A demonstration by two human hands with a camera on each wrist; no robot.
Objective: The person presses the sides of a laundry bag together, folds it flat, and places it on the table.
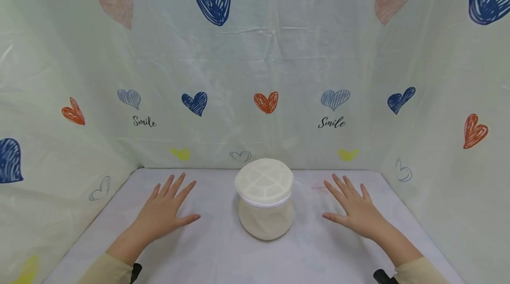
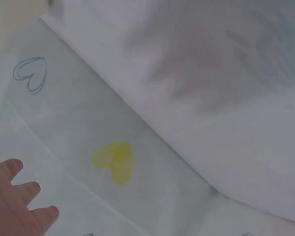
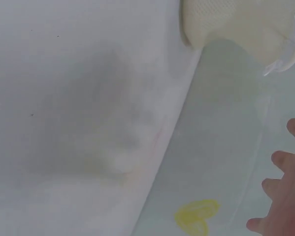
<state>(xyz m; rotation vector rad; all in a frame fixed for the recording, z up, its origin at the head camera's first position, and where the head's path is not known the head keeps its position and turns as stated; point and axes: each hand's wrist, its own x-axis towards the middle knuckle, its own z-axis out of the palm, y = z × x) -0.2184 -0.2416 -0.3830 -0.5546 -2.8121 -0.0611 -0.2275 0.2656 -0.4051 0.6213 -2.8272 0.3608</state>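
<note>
Left hand (image 1: pixel 164 213) and right hand (image 1: pixel 356 213), fingers apart, flank a cream object (image 1: pixel 264 195), perhaps a bag; even two-sided pressure should suit.

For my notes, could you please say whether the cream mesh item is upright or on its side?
Upright: the item stands on end on the table, its round mesh top facing up.

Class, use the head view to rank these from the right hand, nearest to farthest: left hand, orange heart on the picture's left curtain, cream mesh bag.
1. Cream mesh bag, middle of the table.
2. Left hand, left of the bag.
3. Orange heart, on the left curtain, beyond the left hand.
</note>
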